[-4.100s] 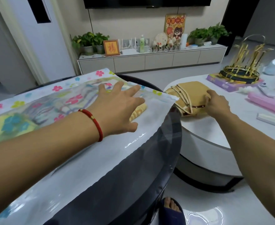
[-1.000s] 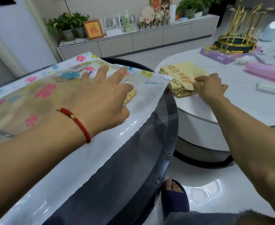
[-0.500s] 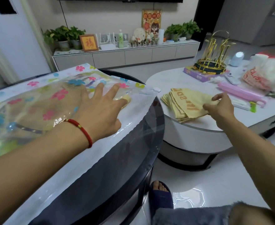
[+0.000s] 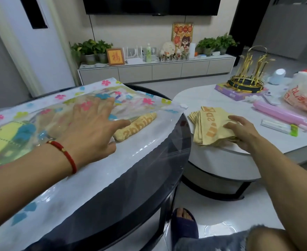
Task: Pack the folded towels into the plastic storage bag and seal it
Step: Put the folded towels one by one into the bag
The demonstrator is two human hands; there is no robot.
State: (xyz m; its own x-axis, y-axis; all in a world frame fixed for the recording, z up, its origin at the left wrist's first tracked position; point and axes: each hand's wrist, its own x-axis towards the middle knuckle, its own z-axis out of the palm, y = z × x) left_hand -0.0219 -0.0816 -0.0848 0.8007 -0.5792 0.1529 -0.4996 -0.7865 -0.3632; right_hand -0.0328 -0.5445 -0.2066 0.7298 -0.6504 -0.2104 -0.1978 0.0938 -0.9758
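Note:
A clear plastic storage bag (image 4: 40, 113) printed with coloured flowers lies flat on the dark round table (image 4: 131, 182). My left hand (image 4: 91, 127) is spread at the bag's mouth, fingers under the top film. A yellow towel (image 4: 136, 126) pokes out of the opening just right of my thumb. More towels show faintly through the bag. On the white oval table (image 4: 248, 160), a stack of folded yellow towels (image 4: 207, 124) with orange lettering lies near the edge. My right hand (image 4: 241, 131) grips the stack's right side, fingers on top and thumb underneath.
The white table also holds a pink long box (image 4: 279, 113), a white tube (image 4: 279, 126), a purple box (image 4: 239, 93) under a gold rack (image 4: 247, 77), and a plastic bag (image 4: 305, 95). A gap of floor separates the tables. My slippered foot (image 4: 183, 225) is below.
My right hand has closed onto the edge of the towel stack and lifted that side slightly. My left hand has slid deeper under the bag's top film. The camera tilted up.

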